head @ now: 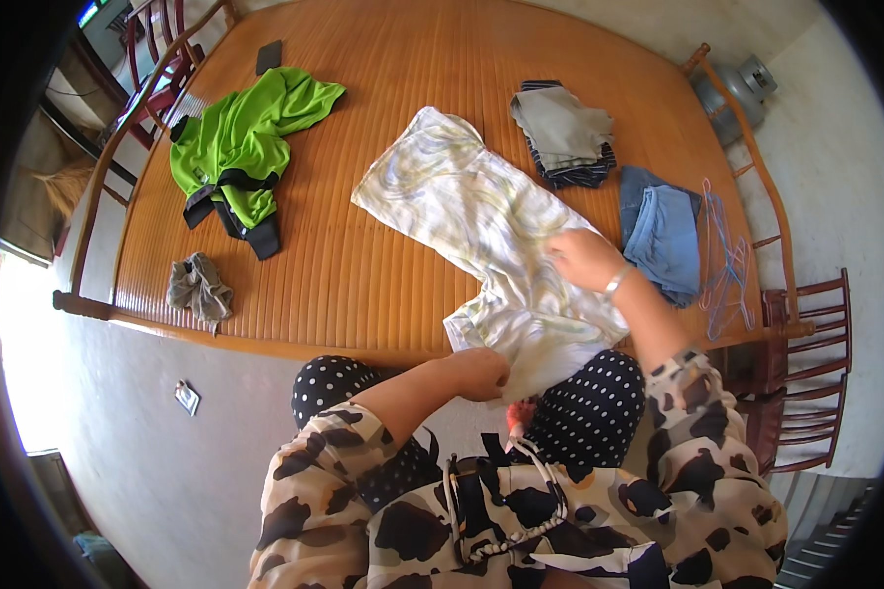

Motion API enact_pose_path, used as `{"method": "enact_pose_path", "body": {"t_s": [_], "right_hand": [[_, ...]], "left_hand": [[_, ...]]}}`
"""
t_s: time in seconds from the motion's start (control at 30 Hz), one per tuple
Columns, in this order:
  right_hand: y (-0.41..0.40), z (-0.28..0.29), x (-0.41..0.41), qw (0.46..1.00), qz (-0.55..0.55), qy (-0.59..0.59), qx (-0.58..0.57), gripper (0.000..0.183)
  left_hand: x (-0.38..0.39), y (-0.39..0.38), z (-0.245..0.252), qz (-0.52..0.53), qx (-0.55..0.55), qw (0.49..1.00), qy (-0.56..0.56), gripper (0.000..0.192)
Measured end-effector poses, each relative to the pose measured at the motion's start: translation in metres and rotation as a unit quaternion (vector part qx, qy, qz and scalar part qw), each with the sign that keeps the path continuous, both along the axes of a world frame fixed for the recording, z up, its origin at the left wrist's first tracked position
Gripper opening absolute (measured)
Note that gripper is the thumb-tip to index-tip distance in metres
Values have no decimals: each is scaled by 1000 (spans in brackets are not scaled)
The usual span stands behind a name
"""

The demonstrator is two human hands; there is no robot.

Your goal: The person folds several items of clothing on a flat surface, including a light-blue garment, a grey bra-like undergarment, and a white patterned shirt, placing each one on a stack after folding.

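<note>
A white patterned garment [479,188] with pale swirls, shirt-like, lies spread across the bamboo-slat bed [324,287]. Its near end hangs over the front edge, between my knees. My left hand [480,374] is closed on the cloth at this near end. Fingers curled and slightly blurred, my right hand [589,259] touches the garment's right side; whether it pinches a fold is unclear. Just right of that hand lie folded blue denim clothes [663,235]. Farther back is a folded stack with grey cloth [560,125] over dark striped cloth [571,177].
A bright green and black garment [243,147] lies crumpled at left, near a dark flat object [269,57]. A crumpled grey-brown cloth [200,288] rests by the front left edge. Thin hangers [725,265] lie at right. Wooden rails [762,169] border the bed; wooden chairs [810,331] stand beyond.
</note>
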State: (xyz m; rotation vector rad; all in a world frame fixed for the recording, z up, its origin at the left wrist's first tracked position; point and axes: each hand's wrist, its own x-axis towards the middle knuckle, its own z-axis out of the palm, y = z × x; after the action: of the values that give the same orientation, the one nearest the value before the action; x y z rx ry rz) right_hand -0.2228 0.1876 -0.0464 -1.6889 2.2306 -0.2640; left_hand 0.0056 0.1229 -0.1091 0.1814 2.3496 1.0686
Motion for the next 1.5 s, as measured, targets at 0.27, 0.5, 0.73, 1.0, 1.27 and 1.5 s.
{"method": "enact_pose_path", "body": {"t_s": [0.27,0.5,0.73,1.0,1.27,1.5], "right_hand": [[-170,-58,104,994,25,37,-104,42],[-218,-97,102,986,-38,-15,-161,10],[-216,-42,12,743,-298,-518,-302,6],[-191,-8,-22,642,-255,-617,-378,9],[-168,14,-34,612,-249,-640,-391,11],[-161,18,-57,533,-291,-656,-448,15]], "left_hand": [[-19,-1,9,-30,23,999,18,21],[-8,8,10,-57,21,998,-6,33],[-8,-15,36,0,20,1000,5,25],[-32,-174,-11,615,-7,782,101,17],[-67,-247,-31,692,-80,710,102,34],[-54,-243,-9,726,172,661,83,21]]}}
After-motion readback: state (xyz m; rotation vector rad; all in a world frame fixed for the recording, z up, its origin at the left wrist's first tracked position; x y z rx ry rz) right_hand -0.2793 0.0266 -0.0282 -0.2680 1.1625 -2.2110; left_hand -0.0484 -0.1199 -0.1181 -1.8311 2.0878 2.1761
